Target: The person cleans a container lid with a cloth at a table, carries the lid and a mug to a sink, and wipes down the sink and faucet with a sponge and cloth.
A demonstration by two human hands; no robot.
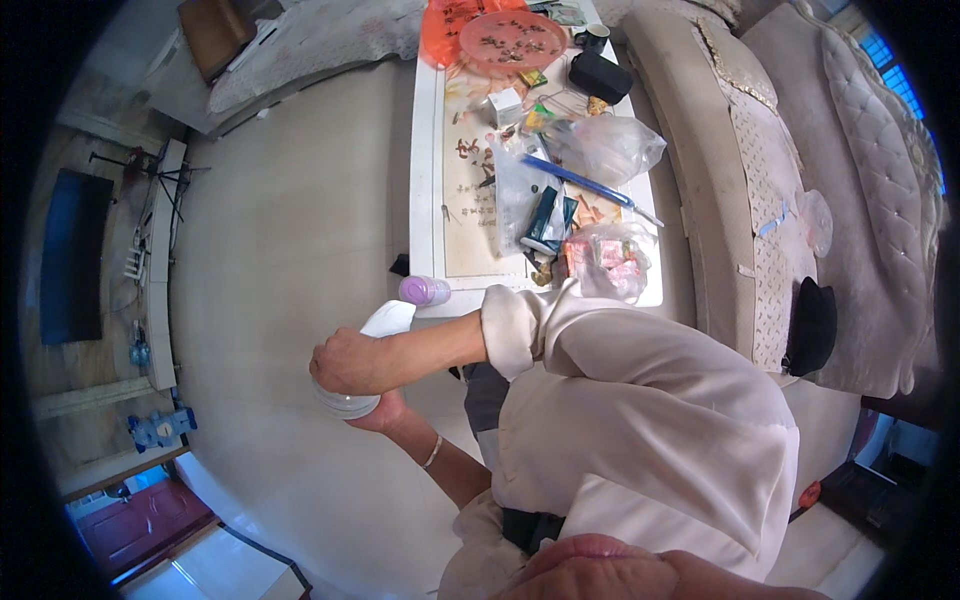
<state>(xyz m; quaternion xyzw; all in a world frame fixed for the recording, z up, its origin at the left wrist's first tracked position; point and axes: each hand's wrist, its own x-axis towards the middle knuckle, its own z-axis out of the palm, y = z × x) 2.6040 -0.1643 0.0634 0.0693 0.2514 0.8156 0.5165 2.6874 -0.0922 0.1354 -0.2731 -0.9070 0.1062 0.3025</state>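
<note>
My left hand (386, 413), with a bracelet at the wrist, holds a clear round container (349, 405) from below, out over the floor. My right hand (349, 361) lies across the container, its fingers curled around a white tissue or cloth (390, 318) that sticks out towards the table. The right hand covers much of the container, so its full shape is hidden. Just beyond the tissue, a purple-lidded jar (424, 290) lies on its side at the near left corner of the white table (429, 225).
Plastic bags (611, 150), a blue stick-like tool (577, 180), a dark green packet (546, 221), a white box (505, 107), a black case (600, 76) and a pink tray (514, 41) with small pieces crowd the table. A sofa (682, 150) stands along its right side.
</note>
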